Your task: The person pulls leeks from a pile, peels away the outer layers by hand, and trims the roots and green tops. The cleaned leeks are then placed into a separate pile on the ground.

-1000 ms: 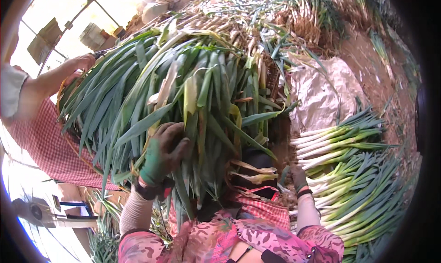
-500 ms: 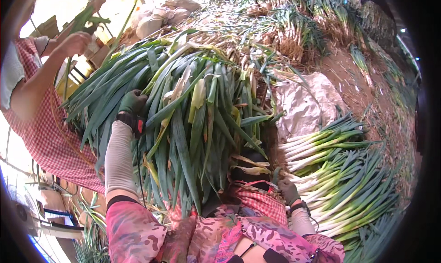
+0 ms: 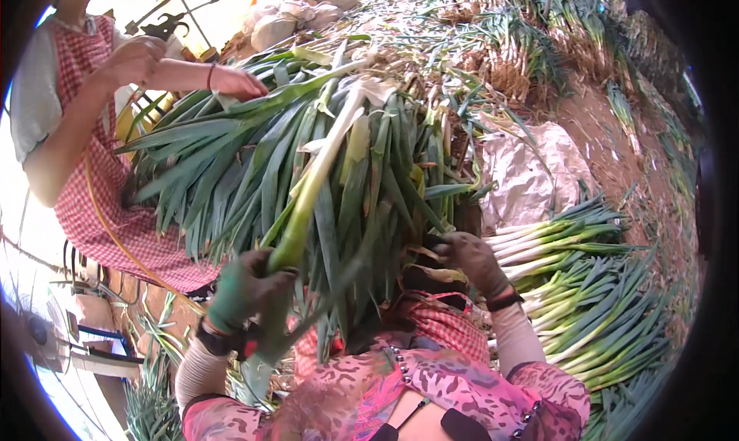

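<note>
My gloved left hand (image 3: pixel 250 291) is closed around the green part of a long green onion (image 3: pixel 319 168). Its pale stem slants up and away over a large heap of green onions (image 3: pixel 231 172), whose leaves hang toward me. Leaves trail below the grip, blurred. My gloved right hand (image 3: pixel 468 262) is bent shut at the heap's right edge, beside withered yellowish leaves (image 3: pixel 443 275); whatever its fingers hold is hidden. Cleaned green onions with bare white stems (image 3: pixel 554 318) lie in a layer to the right of that arm.
At the left a co-worker in a red checked apron (image 3: pixel 100 210) reaches a hand (image 3: pixel 235 83) onto the heap. A crumpled pale sack (image 3: pixel 531 172) lies beyond the cleaned onions. Rooted bundles (image 3: pixel 508 56) stand at the back; a fan (image 3: pixel 38 329) is at lower left.
My left hand has drawn back toward me from the heap, bringing a green onion. My right hand has moved up and forward. The co-worker's hand has come over the heap.
</note>
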`<move>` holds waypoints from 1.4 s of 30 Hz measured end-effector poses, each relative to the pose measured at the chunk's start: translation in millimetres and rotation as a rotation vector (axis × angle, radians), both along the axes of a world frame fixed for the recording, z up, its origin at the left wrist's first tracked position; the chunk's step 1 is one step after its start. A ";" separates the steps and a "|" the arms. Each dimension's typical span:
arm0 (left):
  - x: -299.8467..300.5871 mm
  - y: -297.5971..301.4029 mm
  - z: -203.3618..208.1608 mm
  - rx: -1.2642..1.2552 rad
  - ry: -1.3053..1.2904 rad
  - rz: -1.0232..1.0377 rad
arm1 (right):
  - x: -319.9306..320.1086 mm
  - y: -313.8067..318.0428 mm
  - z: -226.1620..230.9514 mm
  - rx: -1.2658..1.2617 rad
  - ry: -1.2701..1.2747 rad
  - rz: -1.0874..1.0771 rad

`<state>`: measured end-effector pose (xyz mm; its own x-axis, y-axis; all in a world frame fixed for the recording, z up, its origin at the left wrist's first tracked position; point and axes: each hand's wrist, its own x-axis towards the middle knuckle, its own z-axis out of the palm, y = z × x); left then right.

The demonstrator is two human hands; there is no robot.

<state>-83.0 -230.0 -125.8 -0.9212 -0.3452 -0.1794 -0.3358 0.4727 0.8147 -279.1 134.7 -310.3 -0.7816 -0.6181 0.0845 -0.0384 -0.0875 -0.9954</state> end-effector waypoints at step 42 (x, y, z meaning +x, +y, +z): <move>-2.3 31.2 9.6 -0.311 0.024 -0.217 | -44.2 -174.2 94.5 -0.539 -0.470 0.371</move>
